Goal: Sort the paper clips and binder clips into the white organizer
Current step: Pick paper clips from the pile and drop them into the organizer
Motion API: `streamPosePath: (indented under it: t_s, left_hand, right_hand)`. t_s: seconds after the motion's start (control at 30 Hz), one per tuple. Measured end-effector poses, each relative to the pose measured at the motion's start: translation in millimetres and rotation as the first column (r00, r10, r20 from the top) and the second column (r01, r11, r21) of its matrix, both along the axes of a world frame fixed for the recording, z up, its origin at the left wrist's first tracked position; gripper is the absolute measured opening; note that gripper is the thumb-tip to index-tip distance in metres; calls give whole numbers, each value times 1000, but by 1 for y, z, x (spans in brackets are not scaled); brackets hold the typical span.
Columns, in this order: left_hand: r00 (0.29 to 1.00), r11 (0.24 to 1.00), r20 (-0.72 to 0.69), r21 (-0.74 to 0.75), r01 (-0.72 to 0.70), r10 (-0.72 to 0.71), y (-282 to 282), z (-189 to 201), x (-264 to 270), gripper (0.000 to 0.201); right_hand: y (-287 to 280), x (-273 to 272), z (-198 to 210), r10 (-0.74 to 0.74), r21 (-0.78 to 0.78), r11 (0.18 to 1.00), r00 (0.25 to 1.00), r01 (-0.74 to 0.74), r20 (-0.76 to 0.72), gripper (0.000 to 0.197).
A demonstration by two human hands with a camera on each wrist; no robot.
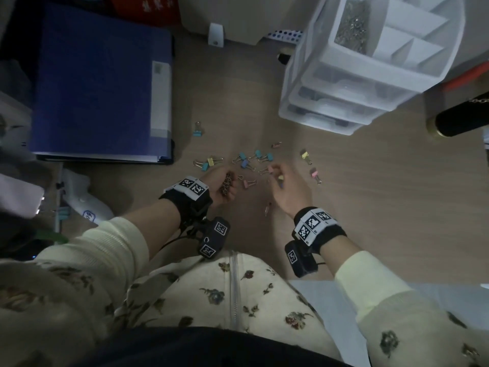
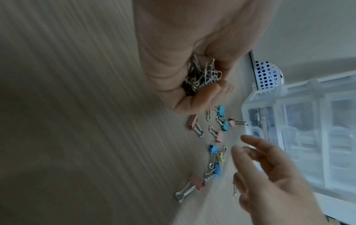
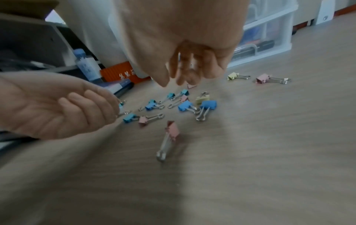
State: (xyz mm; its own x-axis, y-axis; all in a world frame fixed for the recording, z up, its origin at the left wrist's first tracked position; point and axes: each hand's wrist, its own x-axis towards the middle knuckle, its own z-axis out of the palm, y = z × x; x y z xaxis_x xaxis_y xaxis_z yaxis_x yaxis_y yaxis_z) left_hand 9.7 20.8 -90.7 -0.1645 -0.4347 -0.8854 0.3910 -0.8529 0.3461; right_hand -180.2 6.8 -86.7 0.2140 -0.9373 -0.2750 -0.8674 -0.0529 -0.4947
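Head and wrist views, one moment. The left hand (image 1: 225,185) was cupped palm-up just above the table (image 1: 370,194), its fingers (image 2: 202,97) curled round a bunch of silver paper clips (image 2: 202,76). The right hand (image 1: 289,190) hovered just beside it, over the scattered binder clips (image 1: 244,162); its fingers (image 3: 185,73) hung down, spread and loosely bent. In the head view a yellow and a pink binder clip showed at the fingertips, but whether they were pinched or merely lay beneath could not be told, and the right wrist view was too blurred to settle it.

The binder clips, blue, pink and yellow, lay in a loose cluster on the table between and ahead of the two hands. Outliers: a yellow clip (image 1: 305,156) and a pink clip (image 1: 315,174) to the right of the cluster, one blue clip (image 1: 197,131) apart near the blue folder (image 1: 100,83), and one pink clip (image 3: 172,130) nearest the person.

The white organizer (image 1: 370,62) stood at the far right of the table, well apart from the hands. One of its top compartments held a mass of silver paper clips (image 1: 352,25); the neighbouring compartments showed bare white floors. Translucent drawers lay stacked beneath.
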Motion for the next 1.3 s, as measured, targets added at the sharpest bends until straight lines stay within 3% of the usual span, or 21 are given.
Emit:
streamPosePath:
  t_s: [0.2, 0.57, 0.77, 0.9, 1.03, 1.17, 1.3]
  left_hand:
    - [998, 998, 23, 17, -54, 53, 3, -1, 18, 33]
    - [991, 992, 48, 11, -126, 125, 1, -3, 38, 29]
    - [993, 993, 37, -2, -115, 115, 3, -3, 47, 28]
    - [993, 993, 31, -33, -115, 116, 2, -1, 52, 27]
    - [991, 991, 24, -48, -129, 130, 1, 0, 59, 28]
    - [988, 988, 27, -36, -151, 152, -2, -2, 66, 30]
    - [983, 984, 35, -13, -179, 179, -7, -2, 72, 33]
  right_hand:
    - [-7, 2, -15, 82, 103, 993, 957, -55, -279, 37]
    - [-18, -2, -13, 86, 108, 993, 893, -43, -442, 26]
    - [-21, 13, -6, 97, -2, 994, 916, -106, -390, 35]
    - [-27, 32, -9, 160, 16, 986, 929, -165, -332, 45]
    - [-38, 36, -13, 105, 41, 995, 924, -96, -368, 39]
    - [-45, 28, -13, 102, 68, 994, 883, -80, -458, 47]
    - [-50, 33, -5, 96, -2, 994, 885, -108, -455, 35]
